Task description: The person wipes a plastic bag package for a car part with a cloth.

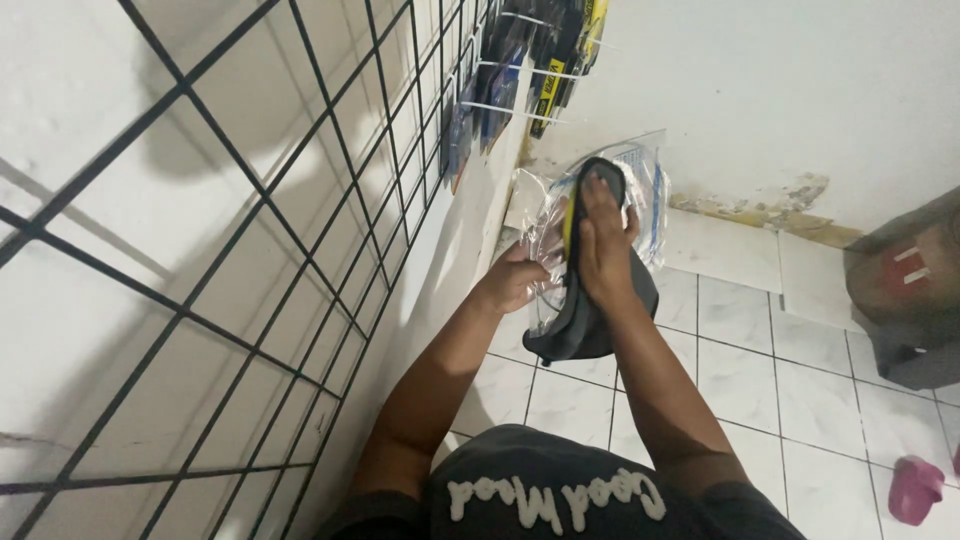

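My right hand [603, 240] lies flat on a dark grey, curved flat item [590, 325] with a yellow edge, its fingers pointing up and away. This item sits partly inside a clear plastic bag [645, 185]. My left hand [512, 280] grips the near edge of the bag beside the dark item. Both hands are held out in front of me above the white tiled floor [740, 370], near the wall.
A black wire grid rack [300, 200] runs along the white wall on the left. Several packaged goods [520, 70] hang from it at the top. A dark grey box [905, 290] stands at the right, and a pink object [915, 488] lies on the floor.
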